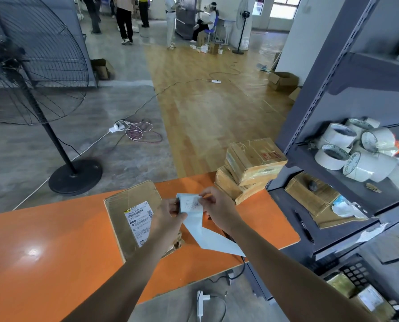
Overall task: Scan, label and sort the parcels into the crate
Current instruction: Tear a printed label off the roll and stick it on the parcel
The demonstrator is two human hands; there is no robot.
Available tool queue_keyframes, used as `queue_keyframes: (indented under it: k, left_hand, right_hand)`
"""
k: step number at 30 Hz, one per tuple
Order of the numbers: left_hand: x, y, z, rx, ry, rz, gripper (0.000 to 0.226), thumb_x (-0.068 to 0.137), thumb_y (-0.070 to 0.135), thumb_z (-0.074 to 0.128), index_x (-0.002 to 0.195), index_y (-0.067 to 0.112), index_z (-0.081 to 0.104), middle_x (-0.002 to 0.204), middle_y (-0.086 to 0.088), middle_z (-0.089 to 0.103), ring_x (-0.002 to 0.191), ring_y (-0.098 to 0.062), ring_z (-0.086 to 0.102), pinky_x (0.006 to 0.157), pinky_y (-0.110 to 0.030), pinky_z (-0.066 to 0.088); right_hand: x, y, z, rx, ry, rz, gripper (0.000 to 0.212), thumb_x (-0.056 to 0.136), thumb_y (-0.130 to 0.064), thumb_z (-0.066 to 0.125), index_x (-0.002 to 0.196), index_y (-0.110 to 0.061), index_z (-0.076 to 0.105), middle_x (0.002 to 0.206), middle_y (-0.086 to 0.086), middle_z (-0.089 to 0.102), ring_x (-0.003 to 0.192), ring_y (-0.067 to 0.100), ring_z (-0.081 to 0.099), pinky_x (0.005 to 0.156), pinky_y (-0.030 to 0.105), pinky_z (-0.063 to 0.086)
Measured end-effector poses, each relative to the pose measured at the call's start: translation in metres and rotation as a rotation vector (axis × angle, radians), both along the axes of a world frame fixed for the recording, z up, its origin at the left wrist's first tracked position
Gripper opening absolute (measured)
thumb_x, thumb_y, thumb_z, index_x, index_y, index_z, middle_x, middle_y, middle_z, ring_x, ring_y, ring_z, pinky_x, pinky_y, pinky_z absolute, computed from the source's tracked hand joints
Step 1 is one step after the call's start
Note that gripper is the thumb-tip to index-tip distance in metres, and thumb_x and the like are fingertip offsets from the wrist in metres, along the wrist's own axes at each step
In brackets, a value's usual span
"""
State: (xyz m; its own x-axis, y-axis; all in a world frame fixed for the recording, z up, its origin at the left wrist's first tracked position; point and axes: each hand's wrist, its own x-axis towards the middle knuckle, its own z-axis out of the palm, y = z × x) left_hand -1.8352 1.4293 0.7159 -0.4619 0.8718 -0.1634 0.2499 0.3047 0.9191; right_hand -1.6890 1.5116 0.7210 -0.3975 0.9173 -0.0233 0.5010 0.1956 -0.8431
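Observation:
A flat cardboard parcel [128, 205] with a white shipping label lies on the orange table [54, 252]. Above its right edge, my left hand [168, 214] and my right hand [217, 208] both pinch a pale blue label strip [191, 203] with handwriting on its top piece. The strip's backing [212, 240] trails down to the right over the table. Two brown parcels [249, 168] are stacked at the table's far right corner.
A grey shelf unit [333, 112] stands to the right with tape rolls [356, 154], a cardboard box [310, 196] and a pen [304, 226]. A black floor fan [31, 89] stands on the left. Cables and a power strip [117, 127] lie on the floor. People stand far back.

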Motion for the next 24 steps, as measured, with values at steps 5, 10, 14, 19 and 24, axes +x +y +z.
queue_keyframes:
  k: [5, 10, 14, 19, 24]
  left_hand:
    - [-0.0004, 0.0019, 0.0035, -0.033, 0.026, -0.077, 0.053, 0.086, 0.007, 0.065, 0.124, 0.039, 0.045, 0.1, 0.005, 0.066, 0.082, -0.002, 0.061, 0.058, -0.02, 0.048]
    - [-0.0005, 0.0005, 0.0023, -0.033, 0.015, -0.087, 0.038, 0.086, 0.003, 0.063, 0.109, 0.032, 0.053, 0.098, 0.005, 0.068, 0.079, -0.009, 0.065, 0.058, -0.026, 0.051]
    - [-0.0006, -0.0011, 0.0027, -0.022, 0.014, -0.101, 0.035, 0.086, 0.003, 0.062, 0.103, 0.032, 0.051, 0.095, 0.006, 0.068, 0.076, -0.016, 0.066, 0.055, -0.027, 0.047]
    - [-0.0016, -0.0037, 0.0027, 0.005, 0.008, -0.153, 0.03, 0.087, 0.0, 0.06, 0.101, 0.026, 0.053, 0.096, 0.005, 0.068, 0.072, -0.008, 0.06, 0.05, -0.015, 0.041]
    - [0.0004, -0.0044, 0.0024, 0.024, -0.043, -0.165, 0.029, 0.087, -0.001, 0.058, 0.101, 0.023, 0.051, 0.094, 0.005, 0.069, 0.069, -0.009, 0.061, 0.049, -0.016, 0.044]
  right_hand:
    - [0.0005, -0.0009, -0.0025, -0.02, -0.027, 0.035, 0.026, 0.099, -0.02, 0.054, 0.082, -0.04, 0.055, 0.088, 0.0, 0.069, 0.075, 0.018, 0.063, 0.072, 0.039, 0.055]
    - [0.0022, -0.0003, -0.0008, -0.102, 0.011, 0.064, 0.025, 0.098, -0.013, 0.048, 0.086, -0.033, 0.056, 0.092, -0.001, 0.069, 0.082, 0.013, 0.065, 0.081, 0.044, 0.056]
    - [0.0034, -0.0027, 0.0021, -0.255, 0.115, 0.037, 0.024, 0.103, -0.013, 0.039, 0.111, -0.025, 0.058, 0.106, 0.006, 0.071, 0.094, 0.016, 0.07, 0.084, 0.038, 0.058]
    - [0.0028, -0.0012, -0.0003, -0.397, 0.197, -0.083, 0.023, 0.104, -0.026, 0.047, 0.125, -0.022, 0.054, 0.096, 0.007, 0.072, 0.086, 0.021, 0.071, 0.08, 0.035, 0.059]
    - [0.0007, 0.0009, -0.004, -0.52, 0.191, -0.146, 0.02, 0.097, -0.026, 0.062, 0.112, -0.013, 0.062, 0.098, 0.009, 0.073, 0.082, 0.017, 0.07, 0.078, 0.032, 0.059]
